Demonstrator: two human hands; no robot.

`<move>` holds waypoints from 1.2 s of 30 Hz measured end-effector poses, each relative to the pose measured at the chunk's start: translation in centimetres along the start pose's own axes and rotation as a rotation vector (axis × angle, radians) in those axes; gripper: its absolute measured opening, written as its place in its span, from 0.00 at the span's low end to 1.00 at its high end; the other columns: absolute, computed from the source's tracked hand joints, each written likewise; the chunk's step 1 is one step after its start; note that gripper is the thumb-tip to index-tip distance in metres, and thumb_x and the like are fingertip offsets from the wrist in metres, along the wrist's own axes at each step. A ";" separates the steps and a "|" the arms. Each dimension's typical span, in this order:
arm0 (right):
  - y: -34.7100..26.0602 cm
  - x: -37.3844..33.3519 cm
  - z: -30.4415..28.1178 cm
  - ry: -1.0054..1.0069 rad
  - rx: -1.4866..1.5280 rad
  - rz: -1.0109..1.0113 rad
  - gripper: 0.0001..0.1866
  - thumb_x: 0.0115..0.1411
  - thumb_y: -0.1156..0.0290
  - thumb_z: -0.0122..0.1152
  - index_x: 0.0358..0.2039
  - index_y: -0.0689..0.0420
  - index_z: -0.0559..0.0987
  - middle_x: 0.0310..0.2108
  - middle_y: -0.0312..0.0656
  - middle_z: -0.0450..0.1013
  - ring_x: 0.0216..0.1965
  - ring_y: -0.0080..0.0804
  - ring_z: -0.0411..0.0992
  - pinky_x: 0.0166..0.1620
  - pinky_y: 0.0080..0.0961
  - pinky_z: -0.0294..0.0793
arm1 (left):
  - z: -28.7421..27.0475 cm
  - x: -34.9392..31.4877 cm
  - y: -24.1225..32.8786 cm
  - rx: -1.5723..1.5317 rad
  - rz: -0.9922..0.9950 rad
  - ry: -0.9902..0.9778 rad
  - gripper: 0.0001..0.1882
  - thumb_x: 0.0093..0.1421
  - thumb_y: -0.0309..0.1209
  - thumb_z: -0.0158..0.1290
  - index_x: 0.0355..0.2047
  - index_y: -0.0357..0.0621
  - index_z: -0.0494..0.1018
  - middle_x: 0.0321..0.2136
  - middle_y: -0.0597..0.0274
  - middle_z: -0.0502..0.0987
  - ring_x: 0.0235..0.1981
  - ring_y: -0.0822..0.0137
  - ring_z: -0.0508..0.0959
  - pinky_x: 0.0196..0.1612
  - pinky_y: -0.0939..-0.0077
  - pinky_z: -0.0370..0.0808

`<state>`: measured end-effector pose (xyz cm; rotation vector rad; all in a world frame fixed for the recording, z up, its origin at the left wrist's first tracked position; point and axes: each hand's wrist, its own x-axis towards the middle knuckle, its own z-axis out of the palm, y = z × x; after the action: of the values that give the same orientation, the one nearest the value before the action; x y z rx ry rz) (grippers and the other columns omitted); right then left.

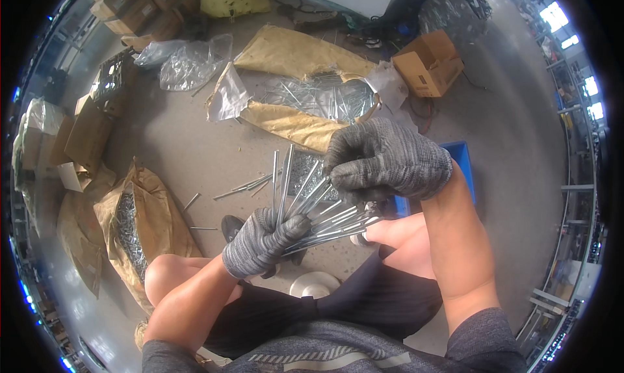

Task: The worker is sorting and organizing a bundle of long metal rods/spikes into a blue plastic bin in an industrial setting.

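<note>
Both my hands wear grey knitted gloves. A fan of long, thin silvery metal rods [338, 225] spreads from my left hand [257, 243], whose fingers and thumb are closed round them. Just above and to the right, my right hand [390, 158] has its thumb and fingers pinched together beside the upper rod ends. Whatever lies in that pinch is hidden by the glove. Behind the rods is a tray of small shiny metal pieces [304, 167], partly covered by my right hand. A blue plastic bin [463, 162] shows behind my right wrist.
Ahead, a torn brown paper sack [305, 51] lies open, full of similar rods. Loose rods [250, 186] lie on the floor. Another open sack [162, 210] of metal pieces is by my left knee. A cardboard box [426, 67] stands far right; clear plastic bags [192, 64] lie far left.
</note>
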<state>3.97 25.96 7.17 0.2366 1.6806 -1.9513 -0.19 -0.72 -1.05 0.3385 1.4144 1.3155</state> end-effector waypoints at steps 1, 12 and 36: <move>0.1 0.0 -0.1 -0.027 -0.018 -0.007 0.11 0.61 0.69 0.67 0.39 0.62 0.79 0.24 0.36 0.76 0.22 0.17 0.70 0.25 0.15 0.69 | 0.0 0.1 -0.1 0.000 0.001 -0.001 0.28 0.66 0.58 0.49 0.29 0.43 0.78 0.16 0.66 0.75 0.09 0.77 0.68 0.11 0.83 0.63; 0.4 -0.1 0.5 0.077 0.007 -0.107 0.12 0.61 0.67 0.67 0.41 0.59 0.79 0.28 0.36 0.77 0.25 0.17 0.72 0.26 0.15 0.70 | 0.2 -0.3 -0.4 0.016 0.023 -0.006 0.35 0.64 0.66 0.44 0.28 0.44 0.77 0.15 0.68 0.74 0.11 0.78 0.69 0.13 0.81 0.64; 0.7 0.3 0.7 0.153 -0.171 -0.342 0.10 0.62 0.70 0.66 0.42 0.60 0.81 0.36 0.36 0.79 0.38 0.21 0.75 0.42 0.20 0.77 | -0.2 0.5 -1.2 0.052 0.037 0.077 0.36 0.65 0.64 0.42 0.28 0.41 0.77 0.15 0.64 0.74 0.10 0.76 0.69 0.11 0.82 0.65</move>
<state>4.24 25.11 6.55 0.0347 2.0895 -2.0546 0.04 -0.86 -2.32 0.3542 1.5153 1.3358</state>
